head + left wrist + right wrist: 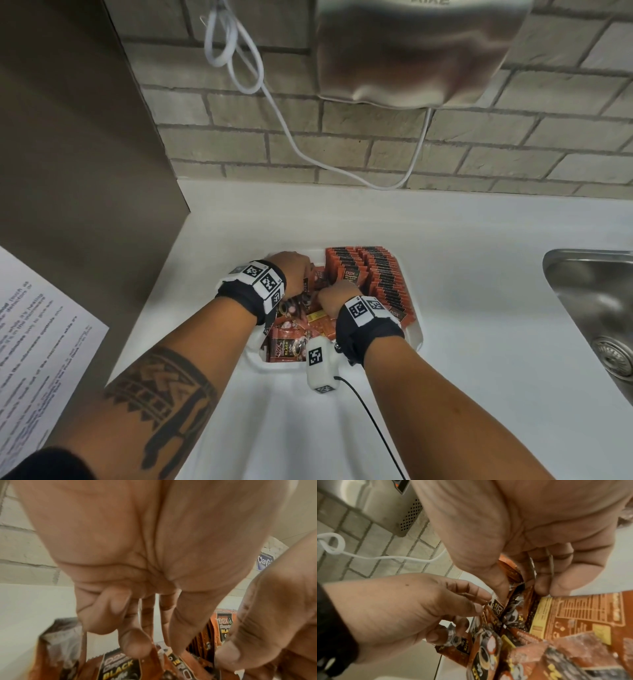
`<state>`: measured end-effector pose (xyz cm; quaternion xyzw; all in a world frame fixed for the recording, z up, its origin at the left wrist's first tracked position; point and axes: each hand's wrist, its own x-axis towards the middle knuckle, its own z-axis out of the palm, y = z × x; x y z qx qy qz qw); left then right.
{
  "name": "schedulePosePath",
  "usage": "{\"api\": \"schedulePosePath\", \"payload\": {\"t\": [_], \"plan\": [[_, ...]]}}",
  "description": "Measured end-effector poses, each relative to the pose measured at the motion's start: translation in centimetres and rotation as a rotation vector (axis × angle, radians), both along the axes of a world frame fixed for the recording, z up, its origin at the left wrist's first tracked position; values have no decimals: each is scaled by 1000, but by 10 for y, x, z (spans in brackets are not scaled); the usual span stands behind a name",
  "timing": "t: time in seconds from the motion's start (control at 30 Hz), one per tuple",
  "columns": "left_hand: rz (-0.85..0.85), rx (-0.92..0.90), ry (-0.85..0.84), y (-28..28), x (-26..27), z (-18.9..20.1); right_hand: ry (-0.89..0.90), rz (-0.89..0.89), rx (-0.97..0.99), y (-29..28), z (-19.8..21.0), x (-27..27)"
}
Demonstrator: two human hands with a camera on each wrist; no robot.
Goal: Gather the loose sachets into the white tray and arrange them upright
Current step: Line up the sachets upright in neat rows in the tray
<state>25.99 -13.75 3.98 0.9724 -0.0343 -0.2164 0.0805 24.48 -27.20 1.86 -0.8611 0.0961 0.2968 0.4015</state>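
The loose sachets (294, 329) lie jumbled in the white tray's (412, 334) seven-o'clock half; upright sachets (380, 274) stand in packed rows from its centre toward two o'clock. The left hand (291, 270), at ten o'clock in the tray, pinches loose sachets between thumb and curled fingers (471, 588). The right hand (337, 298), at the centre, clamps thumb and fingers on a sachet bunch (515, 599). The tray sits on a white counter (479, 308), a steel sink (596, 308) at three o'clock.
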Motion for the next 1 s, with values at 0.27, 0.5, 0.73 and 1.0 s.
{"api": "schedulePosePath", "payload": {"t": [0.27,0.5,0.73,1.0], "plan": [[8,11,3,6,7,-9,-58,-27,-20,7,-10,9],[10,38,-5,7,9,-18,-133,78,-78,11,-11,14],[38,11,-33,8,10,-18,-230,52,-30,8,-11,13],[104,-109,-38,14,9,-13,-211,32,-7,14,-12,16]]}}
